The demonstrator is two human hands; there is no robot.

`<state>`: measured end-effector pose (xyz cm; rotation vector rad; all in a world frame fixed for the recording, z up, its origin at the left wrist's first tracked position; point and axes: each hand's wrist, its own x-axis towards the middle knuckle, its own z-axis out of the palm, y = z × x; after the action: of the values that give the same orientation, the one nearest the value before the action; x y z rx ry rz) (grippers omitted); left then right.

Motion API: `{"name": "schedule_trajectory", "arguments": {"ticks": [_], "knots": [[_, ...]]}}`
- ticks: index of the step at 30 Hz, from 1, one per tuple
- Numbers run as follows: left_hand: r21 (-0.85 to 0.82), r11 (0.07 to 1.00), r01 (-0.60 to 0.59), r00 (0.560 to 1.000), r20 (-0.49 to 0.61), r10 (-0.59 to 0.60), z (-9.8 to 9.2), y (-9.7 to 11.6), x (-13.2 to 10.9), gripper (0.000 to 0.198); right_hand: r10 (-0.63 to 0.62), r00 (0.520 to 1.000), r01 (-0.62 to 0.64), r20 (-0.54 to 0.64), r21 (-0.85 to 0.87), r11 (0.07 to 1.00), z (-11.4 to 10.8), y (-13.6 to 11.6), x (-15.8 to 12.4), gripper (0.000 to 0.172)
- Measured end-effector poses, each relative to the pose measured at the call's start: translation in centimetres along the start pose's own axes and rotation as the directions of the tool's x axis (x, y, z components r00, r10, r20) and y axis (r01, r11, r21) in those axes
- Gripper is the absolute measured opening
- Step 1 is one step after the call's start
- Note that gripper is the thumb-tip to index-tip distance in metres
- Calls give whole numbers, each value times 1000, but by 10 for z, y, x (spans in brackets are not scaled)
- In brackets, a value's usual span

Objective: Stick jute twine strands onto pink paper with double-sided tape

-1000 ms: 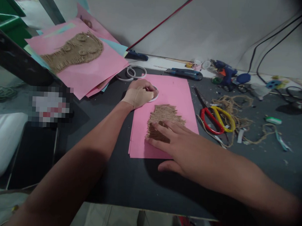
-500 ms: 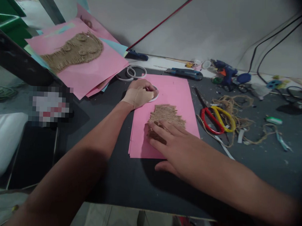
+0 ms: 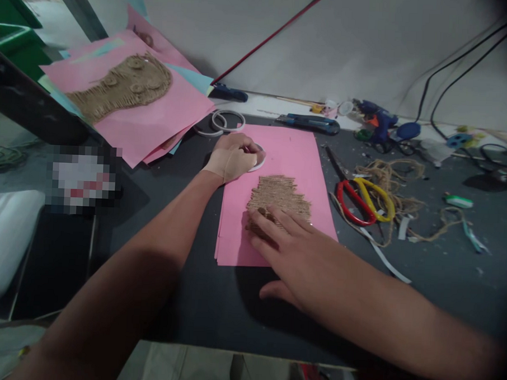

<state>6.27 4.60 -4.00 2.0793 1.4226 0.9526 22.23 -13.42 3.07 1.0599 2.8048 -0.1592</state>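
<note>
I have my right hand flat, fingers apart on the jute twine; my left hand curls, fingers together, around a white tape roll

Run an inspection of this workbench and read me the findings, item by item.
Surface: dark grey tabletop, twine bits and paper strips lying on it.
Job's things: pink card bearing a jute twine patch; white tape roll.
Clutter: red-and-yellow-handled scissors, hot glue gun, utility knife, loose twine.
Grippers: left hand curled at the tape roll; right hand spread on the patch.
Cables: black cables against the pale wall.
Surroundings: twine-decorated pink sheet, green object.
</note>
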Motion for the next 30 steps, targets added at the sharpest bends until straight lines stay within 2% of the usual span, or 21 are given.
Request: {"name": "schedule_trajectory", "arguments": {"ticks": [16,23,27,30], "knots": [[25,1000,-10,1000,-2,10,0,0,-1,15,-17,997,20,-70,41,999,10,5,6,82],[26,1000,-15,1000,1,15,-1,2,-1,13,0,1000,-2,14,172,985,-9,17,5,78],[26,1000,-3,1000,5,3,0,1,0,12,16,1000,-13,-19,165,986,-16,21,1,68],[21,1000,1,1000,4,-1,1,1,0,12,-6,1000,6,3,172,985,-15,19,1,60]]}}
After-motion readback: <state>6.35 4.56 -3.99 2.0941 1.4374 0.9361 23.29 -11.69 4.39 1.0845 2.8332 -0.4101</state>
